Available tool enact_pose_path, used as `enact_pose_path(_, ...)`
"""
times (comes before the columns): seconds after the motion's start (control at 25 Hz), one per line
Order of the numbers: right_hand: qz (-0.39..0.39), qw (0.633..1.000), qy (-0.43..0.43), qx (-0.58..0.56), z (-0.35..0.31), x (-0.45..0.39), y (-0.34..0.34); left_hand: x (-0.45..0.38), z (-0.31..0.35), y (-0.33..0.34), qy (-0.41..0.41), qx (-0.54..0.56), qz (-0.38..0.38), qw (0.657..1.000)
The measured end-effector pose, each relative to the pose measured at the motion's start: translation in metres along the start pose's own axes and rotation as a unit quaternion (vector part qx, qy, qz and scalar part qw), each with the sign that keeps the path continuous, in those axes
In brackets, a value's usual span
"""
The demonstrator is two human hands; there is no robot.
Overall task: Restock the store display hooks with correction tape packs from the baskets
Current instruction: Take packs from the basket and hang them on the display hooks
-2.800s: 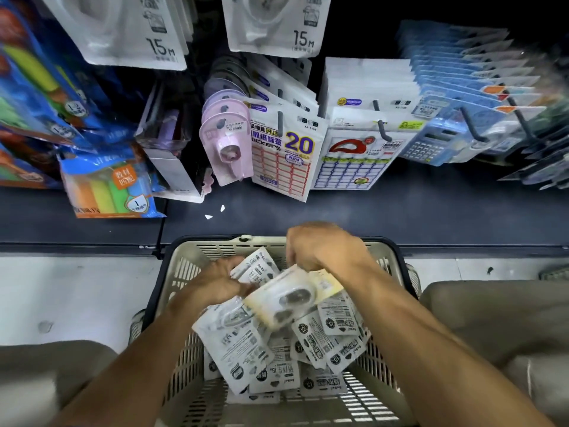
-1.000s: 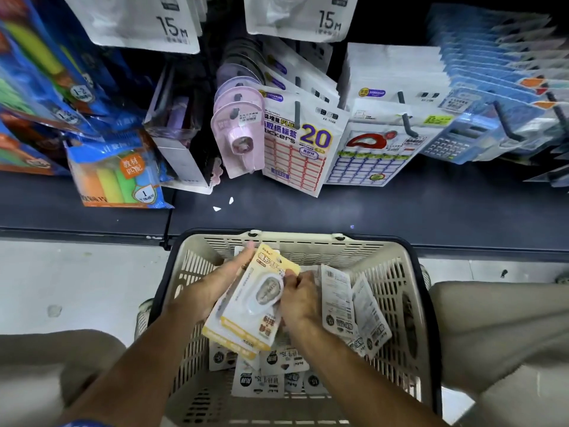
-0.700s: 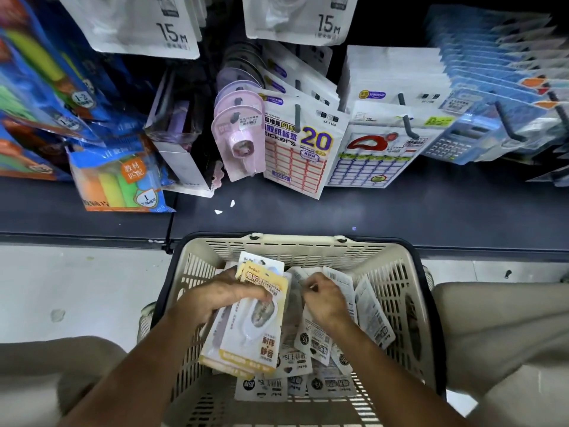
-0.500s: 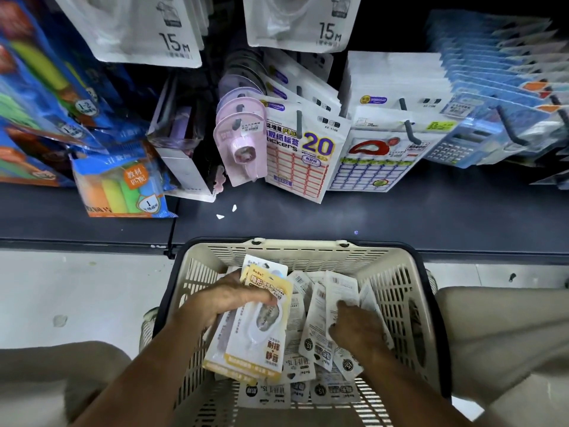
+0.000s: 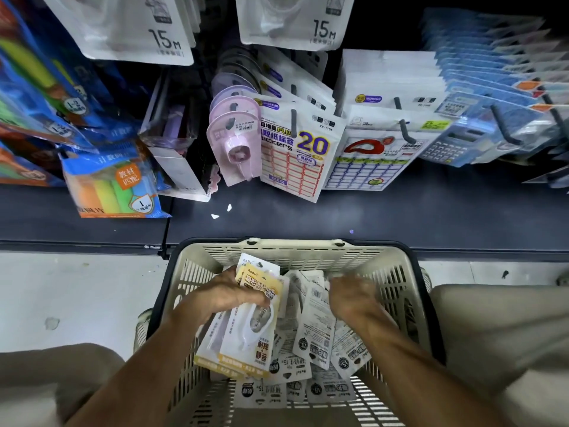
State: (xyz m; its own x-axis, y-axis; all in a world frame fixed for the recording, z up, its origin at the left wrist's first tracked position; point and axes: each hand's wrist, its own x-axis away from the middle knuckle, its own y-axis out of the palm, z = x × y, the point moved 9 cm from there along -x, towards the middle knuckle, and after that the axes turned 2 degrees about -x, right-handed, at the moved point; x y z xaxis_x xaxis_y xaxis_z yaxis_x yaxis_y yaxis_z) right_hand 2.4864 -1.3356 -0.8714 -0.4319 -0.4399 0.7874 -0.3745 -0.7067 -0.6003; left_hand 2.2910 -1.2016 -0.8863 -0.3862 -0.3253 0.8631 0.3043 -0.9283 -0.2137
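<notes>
A beige plastic basket (image 5: 397, 272) sits on the floor below me, holding several loose correction tape packs (image 5: 317, 337) lying back side up. My left hand (image 5: 228, 295) grips a small stack of yellow-and-white correction tape packs (image 5: 246, 337) face up over the basket's left half. My right hand (image 5: 351, 295) is blurred, down among the loose packs at the basket's right; whether it holds one is unclear. White 15 m correction tape packs (image 5: 295, 23) hang from hooks at the top of the display.
On the display hang pink tape dispensers (image 5: 237, 143), sticker label packs (image 5: 295, 155), calendar-style sticker packs (image 5: 375, 158) and blue calculators (image 5: 462, 140). Colourful packs (image 5: 114, 180) hang at left. A dark shelf ledge (image 5: 400, 211) runs above the basket. My knees flank the basket.
My left hand has kept hold of its stack of packs. My right hand moved up and right across the loose packs in the basket.
</notes>
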Motion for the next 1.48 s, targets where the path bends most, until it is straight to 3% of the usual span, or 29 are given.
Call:
enact_pose_path(0.16, -0.009, 0.997, -0.082, -0.008, -0.001, 0.019, -0.088, -0.004, 0.001, 0.003, 0.009, -0.054, 0.001, 0.999)
enact_pose_path(0.28, -0.077, 0.977, -0.180, -0.084, -0.008, 0.042, -0.131, 0.000, 0.014, 0.005, 0.056, -0.036, -0.029, 0.997)
enact_pose_path(0.4, -0.147, 0.926, -0.269, -0.220, -0.028, 0.078, -0.142, 0.016, 0.032, 0.014, 0.093, 0.001, -0.085, 0.992)
enact_pose_path(0.52, -0.135, 0.867, -0.360, -0.318, -0.033, 0.107, -0.167, 0.046, 0.075, 0.033, 0.156, -0.047, -0.180, 0.970)
enact_pose_path(0.64, -0.142, 0.822, -0.397, -0.384, -0.026, 0.124, -0.185, 0.076, 0.110, 0.019, 0.192, -0.040, -0.185, 0.963)
enact_pose_path(0.8, -0.060, 0.763, -0.389, -0.513, -0.021, 0.130, -0.204, 0.121, 0.130, -0.036, 0.242, 0.081, -0.084, 0.963)
enact_pose_path(0.96, 0.033, 0.784, -0.399, -0.474, -0.029, 0.161, -0.236, 0.182, 0.170, -0.058, 0.323, 0.133, -0.026, 0.937)
enact_pose_path(1.08, 0.206, 0.817, -0.380, -0.381, -0.020, 0.185, -0.296, 0.215, 0.185, -0.089, 0.347, 0.156, 0.001, 0.925)
enact_pose_path(1.16, 0.279, 0.813, -0.378, -0.344, -0.024, 0.199, -0.321, 0.224, 0.182, -0.104, 0.342, 0.189, 0.007, 0.921)
enact_pose_path(1.32, 0.323, 0.783, -0.414, -0.332, -0.046, 0.223, -0.327, 0.226, 0.178, -0.105, 0.323, 0.187, 0.064, 0.926)
enact_pose_path(1.48, 0.278, 0.758, -0.415, -0.419, -0.016, 0.223, -0.344, 0.228, 0.197, -0.104, 0.349, 0.187, 0.058, 0.916)
